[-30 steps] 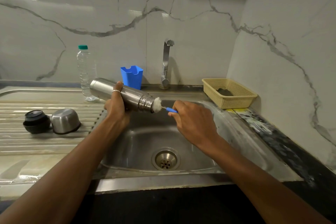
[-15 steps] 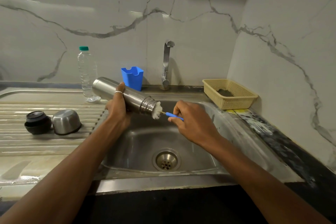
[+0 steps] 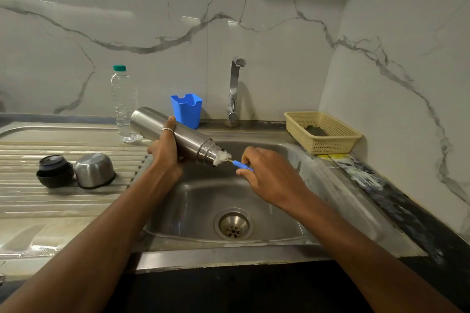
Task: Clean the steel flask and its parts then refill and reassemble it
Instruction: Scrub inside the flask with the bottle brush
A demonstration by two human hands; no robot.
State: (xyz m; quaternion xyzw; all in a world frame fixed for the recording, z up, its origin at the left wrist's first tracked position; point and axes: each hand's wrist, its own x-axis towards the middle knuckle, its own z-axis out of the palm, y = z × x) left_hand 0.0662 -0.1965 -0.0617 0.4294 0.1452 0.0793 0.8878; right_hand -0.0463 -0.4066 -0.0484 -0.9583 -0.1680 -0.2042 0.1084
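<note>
1. Risk: the steel flask (image 3: 178,136), centre frame and tilted mouth-down over the sink (image 3: 203,201), may slip from a wet grip if the bottle brush (image 3: 223,157) snags in its neck.
2. Left hand (image 3: 165,157): fingers wrapped round the flask's body.
3. Right hand (image 3: 269,175): fingers pinch the brush's blue handle. The white bristles are at the flask's mouth, perhaps partly inside.

We are in a kitchen: steel sink (image 3: 193,211) at six o'clock, tap (image 3: 235,89) at twelve, draining board (image 3: 50,201) at nine.
</note>
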